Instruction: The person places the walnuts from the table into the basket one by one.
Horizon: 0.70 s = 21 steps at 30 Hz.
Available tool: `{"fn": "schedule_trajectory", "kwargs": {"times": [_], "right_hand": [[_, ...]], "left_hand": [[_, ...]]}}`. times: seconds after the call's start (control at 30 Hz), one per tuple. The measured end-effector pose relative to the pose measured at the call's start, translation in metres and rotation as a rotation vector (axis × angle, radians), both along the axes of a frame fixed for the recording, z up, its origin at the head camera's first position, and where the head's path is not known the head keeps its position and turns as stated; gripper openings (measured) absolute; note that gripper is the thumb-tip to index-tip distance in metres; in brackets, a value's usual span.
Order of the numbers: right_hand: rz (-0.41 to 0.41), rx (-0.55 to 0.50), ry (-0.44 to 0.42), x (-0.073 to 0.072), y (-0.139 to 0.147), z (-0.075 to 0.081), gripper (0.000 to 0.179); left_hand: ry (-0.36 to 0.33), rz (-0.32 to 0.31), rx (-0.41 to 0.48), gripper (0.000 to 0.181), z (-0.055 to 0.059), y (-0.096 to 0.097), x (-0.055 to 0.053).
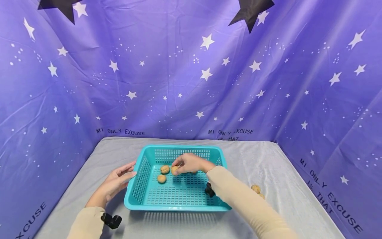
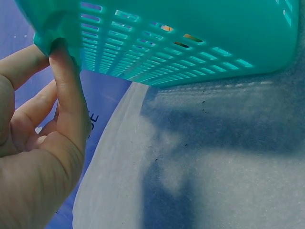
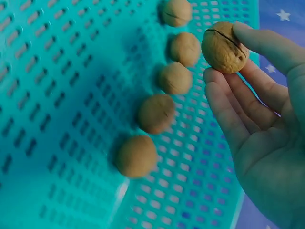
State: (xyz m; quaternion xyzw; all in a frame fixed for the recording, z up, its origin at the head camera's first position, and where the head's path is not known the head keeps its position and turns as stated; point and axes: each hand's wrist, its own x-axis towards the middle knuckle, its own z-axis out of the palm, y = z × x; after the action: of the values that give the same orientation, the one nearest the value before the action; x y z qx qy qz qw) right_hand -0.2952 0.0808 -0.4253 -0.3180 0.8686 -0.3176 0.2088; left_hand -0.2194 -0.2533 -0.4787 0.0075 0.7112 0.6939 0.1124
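Note:
My right hand pinches a walnut between thumb and fingers, inside the teal plastic basket. A dark seam line runs across its shell in the right wrist view. Several other walnuts lie on the basket floor in a rough row beside this hand. From the head, two walnuts show left of it, while the hand and forearm cover most of the others. At the basket's left side, my left hand grips the rim, thumb and forefinger pinching its edge in the left wrist view.
Two more walnuts lie on the grey cloth right of the basket, partly behind my right sleeve. Purple star-printed curtains stand along the back and both sides. Each wrist carries a small black mount.

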Motion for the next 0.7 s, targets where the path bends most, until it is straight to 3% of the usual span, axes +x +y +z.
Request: {"fn": "schedule_trajectory", "kwargs": {"times": [0.4,0.7], "right_hand": [[-0.041,0.044,0.017,0.003,-0.026,-0.032,0.036],[-0.059,0.077,0.002,0.001,-0.029,-0.042,0.036]], "left_hand": [[0.01,-0.013,-0.008,0.07,-0.001,0.0,0.0],[0.012,-0.022,0.003,0.07,-0.001,-0.002,0.0]]}}
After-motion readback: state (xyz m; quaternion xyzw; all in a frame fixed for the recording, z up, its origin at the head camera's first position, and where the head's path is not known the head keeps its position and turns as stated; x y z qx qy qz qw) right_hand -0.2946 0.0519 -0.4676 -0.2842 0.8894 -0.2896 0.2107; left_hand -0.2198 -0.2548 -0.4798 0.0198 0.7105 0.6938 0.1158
